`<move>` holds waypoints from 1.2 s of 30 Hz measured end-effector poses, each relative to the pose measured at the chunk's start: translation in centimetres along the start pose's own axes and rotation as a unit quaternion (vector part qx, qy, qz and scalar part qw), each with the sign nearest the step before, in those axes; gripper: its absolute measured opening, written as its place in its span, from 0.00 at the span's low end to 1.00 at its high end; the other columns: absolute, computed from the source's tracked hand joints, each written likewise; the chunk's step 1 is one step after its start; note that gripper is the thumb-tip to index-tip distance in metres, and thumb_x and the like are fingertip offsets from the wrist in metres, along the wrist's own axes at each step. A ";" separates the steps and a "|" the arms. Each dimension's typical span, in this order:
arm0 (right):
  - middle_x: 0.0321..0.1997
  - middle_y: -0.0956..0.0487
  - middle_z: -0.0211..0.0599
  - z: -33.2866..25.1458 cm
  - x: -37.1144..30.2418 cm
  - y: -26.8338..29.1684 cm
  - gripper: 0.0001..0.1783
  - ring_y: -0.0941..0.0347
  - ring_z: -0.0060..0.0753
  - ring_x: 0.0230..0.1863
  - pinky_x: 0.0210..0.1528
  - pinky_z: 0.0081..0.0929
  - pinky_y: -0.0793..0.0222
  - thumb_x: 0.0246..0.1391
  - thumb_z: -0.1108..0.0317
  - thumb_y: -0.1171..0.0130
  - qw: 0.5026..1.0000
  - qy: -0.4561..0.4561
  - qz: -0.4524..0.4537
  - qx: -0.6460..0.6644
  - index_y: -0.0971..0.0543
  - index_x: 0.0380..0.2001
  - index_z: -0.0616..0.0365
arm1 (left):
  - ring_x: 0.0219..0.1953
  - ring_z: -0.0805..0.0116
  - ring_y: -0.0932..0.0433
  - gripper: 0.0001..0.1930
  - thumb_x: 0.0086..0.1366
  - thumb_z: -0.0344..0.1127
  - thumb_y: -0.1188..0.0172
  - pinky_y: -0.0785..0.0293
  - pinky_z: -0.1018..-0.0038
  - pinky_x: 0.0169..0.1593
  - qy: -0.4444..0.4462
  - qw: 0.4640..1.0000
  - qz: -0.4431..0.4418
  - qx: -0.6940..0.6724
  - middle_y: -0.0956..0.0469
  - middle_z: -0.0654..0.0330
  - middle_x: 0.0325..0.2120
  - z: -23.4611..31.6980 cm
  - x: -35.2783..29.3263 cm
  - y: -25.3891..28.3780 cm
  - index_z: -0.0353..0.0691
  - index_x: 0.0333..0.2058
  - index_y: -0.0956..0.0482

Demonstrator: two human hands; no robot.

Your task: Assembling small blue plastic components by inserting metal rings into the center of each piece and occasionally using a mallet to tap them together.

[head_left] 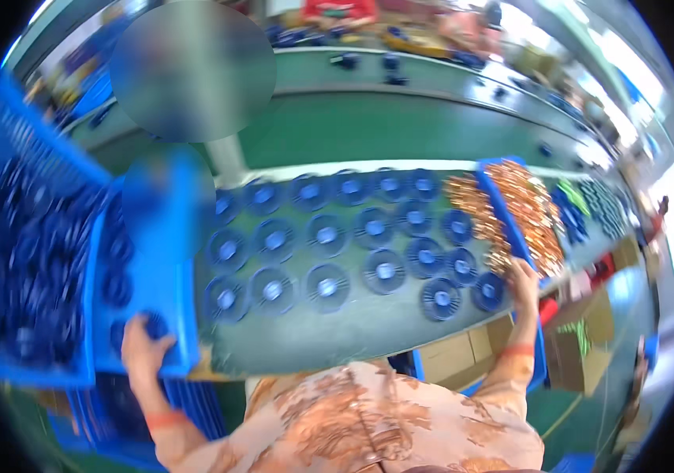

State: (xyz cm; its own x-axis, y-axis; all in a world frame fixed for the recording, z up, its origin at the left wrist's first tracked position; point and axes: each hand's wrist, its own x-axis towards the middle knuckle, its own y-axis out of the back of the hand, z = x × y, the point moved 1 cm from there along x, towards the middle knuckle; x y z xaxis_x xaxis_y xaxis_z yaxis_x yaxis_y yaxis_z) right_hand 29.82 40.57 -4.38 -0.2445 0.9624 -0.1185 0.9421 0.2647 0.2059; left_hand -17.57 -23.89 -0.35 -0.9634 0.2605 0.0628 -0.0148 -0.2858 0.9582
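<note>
Blue discs [326,288] flat, axes upright; left hand [143,347] thumb spread, right hand [521,281] curled; holds unclear.

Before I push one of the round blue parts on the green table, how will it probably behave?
The round blue part rests broad side down on the green table, so it will likely slide rather than tip. Its outline looks evenly circular, suggesting a fairly stiff piece. Stood on edge, it might roll.
</note>
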 end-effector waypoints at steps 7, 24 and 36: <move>0.42 0.18 0.34 -4.0 -3.8 -4.0 0.11 0.21 0.23 0.39 0.43 0.20 0.23 0.68 0.62 0.40 0.977 0.072 0.040 0.195 0.22 0.43 0.59 | 0.45 0.39 0.22 0.23 0.49 0.37 0.26 0.26 0.52 0.49 0.007 0.999 -0.005 0.038 0.20 0.42 0.39 0.7 0.5 0.4 0.36 0.40 0.26; 0.41 0.19 0.29 -7.4 -19.0 -24.6 0.11 0.20 0.18 0.35 0.39 0.18 0.20 0.66 0.73 0.40 0.902 -0.017 -0.374 0.214 0.19 0.50 0.60 | 0.39 0.63 0.16 0.13 0.73 0.34 0.45 0.15 0.62 0.44 0.012 0.659 -0.223 -0.718 0.20 0.55 0.43 22.2 -6.0 -3.6 0.33 0.51 0.25; 0.57 0.28 0.38 -9.1 -22.8 -25.7 0.20 0.20 0.23 0.46 0.49 0.20 0.21 0.59 0.83 0.37 0.912 0.144 -0.368 0.112 0.23 0.55 0.68 | 0.42 0.66 0.16 0.08 0.75 0.35 0.47 0.14 0.66 0.47 0.055 0.557 -0.322 -0.764 0.18 0.57 0.42 24.1 -7.8 -7.1 0.37 0.46 0.26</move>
State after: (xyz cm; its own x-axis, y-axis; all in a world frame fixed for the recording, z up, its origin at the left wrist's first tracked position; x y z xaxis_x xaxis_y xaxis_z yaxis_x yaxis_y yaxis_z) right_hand 9.10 12.38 1.83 -0.8486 0.5149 0.1220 0.5148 0.8566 -0.0344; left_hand -3.49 -1.70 -0.92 -0.6367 0.7278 -0.2547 -0.4948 -0.6390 -0.5889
